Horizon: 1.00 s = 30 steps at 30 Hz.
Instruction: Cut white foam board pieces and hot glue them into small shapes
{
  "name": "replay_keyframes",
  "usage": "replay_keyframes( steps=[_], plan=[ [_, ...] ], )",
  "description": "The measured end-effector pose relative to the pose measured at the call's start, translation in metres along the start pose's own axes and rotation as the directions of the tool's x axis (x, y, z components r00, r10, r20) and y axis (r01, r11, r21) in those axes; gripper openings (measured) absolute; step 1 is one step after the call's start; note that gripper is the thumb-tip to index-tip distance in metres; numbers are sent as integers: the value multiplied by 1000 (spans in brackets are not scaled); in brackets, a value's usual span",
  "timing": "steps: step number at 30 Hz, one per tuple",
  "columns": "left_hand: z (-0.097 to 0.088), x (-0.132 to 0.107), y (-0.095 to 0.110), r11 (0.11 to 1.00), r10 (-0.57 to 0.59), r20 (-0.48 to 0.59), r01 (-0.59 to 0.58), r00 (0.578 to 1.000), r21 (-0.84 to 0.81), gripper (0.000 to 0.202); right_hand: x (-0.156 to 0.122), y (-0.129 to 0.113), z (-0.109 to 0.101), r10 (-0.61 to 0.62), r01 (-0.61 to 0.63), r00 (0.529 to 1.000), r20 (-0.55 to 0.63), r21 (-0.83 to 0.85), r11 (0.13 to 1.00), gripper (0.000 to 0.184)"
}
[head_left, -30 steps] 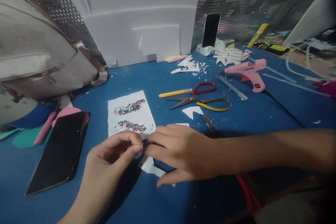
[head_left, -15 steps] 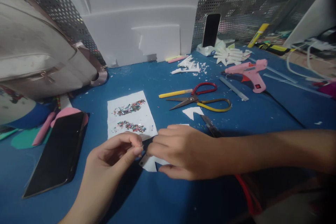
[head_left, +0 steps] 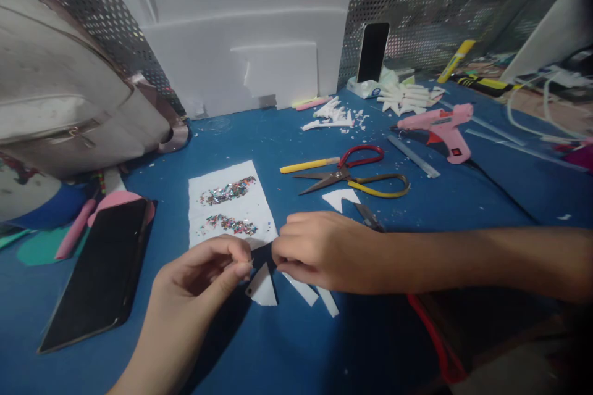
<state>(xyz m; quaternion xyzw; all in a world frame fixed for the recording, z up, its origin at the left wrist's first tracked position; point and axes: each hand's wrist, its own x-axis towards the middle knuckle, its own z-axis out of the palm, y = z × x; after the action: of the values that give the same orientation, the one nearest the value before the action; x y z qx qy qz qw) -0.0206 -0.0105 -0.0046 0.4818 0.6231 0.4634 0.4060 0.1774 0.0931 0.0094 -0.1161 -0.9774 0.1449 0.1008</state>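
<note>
My left hand (head_left: pixel 204 278) pinches thumb and forefinger together on a tiny pale bit, too small to name. To its right, my right hand (head_left: pixel 324 251) has its fingers curled downward and closed; whatever they grip is hidden. Below the two hands lie cut white pieces: a wedge with a small dark dot (head_left: pixel 264 290) and two narrow strips, one of them a white strip (head_left: pixel 302 290) partly under the right hand. Just beyond the hands, a white paper sheet (head_left: pixel 264 197) carries two piles of multicoloured glitter flakes (head_left: pixel 231 223).
Scissors (head_left: pixel 343 173), a yellow stick (head_left: pixel 308 165) and a cutter blade (head_left: pixel 369 217) lie beyond my right hand. A pink glue gun (head_left: pixel 440 126) rests farther right. At left are a black phone (head_left: pixel 95 278) and a bag (head_left: pixel 78 86). White boards (head_left: pixel 259 0) stand behind.
My right hand has lifted slightly away from the white pieces and its fingers have drawn in, uncovering the wedge and strips. The left hand keeps its pinch almost in place.
</note>
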Motion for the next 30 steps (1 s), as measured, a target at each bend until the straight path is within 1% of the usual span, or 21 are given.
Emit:
replay_keyframes(
  steps=[1, 2, 5, 6, 8, 10, 14, 18, 21, 24, 27, 30],
  plan=[
    [0, 0, 0, 1000, 1, -1, -1, 1000, -3, 15, 0, 1, -6, -11, 11, 999, 31, 4, 1000, 18],
    [0, 0, 0, 1000, 1, 0, -1, 1000, -6, 15, 1, 1, -12, -31, 31, 997, 66, 0, 1000, 23],
    [0, 0, -1, 1000, -3, 1, 3, 1000, 8, 14, 0, 1, -28, -99, 108, 981, 165, -47, 993, 49],
    [0, 0, -2, 1000, -2, 0, 2, 1000, 15, 14, -1, 1, -30, -109, 122, 976, 190, -61, 991, 53],
    [-1, 0, -2, 1000, 1, 4, -1, 1000, 21, 14, -1, 1, -29, -109, 127, 972, 209, -73, 989, 54],
    [-1, 0, -1, 1000, 0, 7, 0, 1000, 17, 14, -2, 2, -23, -109, 126, 977, 184, -80, 989, 52],
    [1, 1, 2, 1000, 7, 0, -7, 1000, 18, 14, -2, 5, -6, -114, 120, 992, 58, -129, 984, 56],
    [1, 1, 3, 1000, 12, 5, -12, 1000, 11, 14, -2, 3, 3, -96, 87, 994, -50, -155, 984, 62],
    [0, 0, 1, 1000, -1, 11, 1, 1000, -12, 14, -2, -1, 10, -99, 88, 991, -86, -130, 988, 65],
    [-1, 0, -1, 1000, -7, 12, 7, 1000, -30, 13, -2, -4, 15, -97, 87, 991, -89, -109, 990, 61],
    [-1, 1, -1, 999, -13, 23, 14, 1000, -36, 11, -1, -5, 11, -96, 89, 992, -78, -99, 991, 58],
    [0, 1, 0, 1000, -16, 8, 16, 1000, -26, 13, -1, -3, -8, -91, 88, 996, -25, -120, 989, 66]
  ],
)
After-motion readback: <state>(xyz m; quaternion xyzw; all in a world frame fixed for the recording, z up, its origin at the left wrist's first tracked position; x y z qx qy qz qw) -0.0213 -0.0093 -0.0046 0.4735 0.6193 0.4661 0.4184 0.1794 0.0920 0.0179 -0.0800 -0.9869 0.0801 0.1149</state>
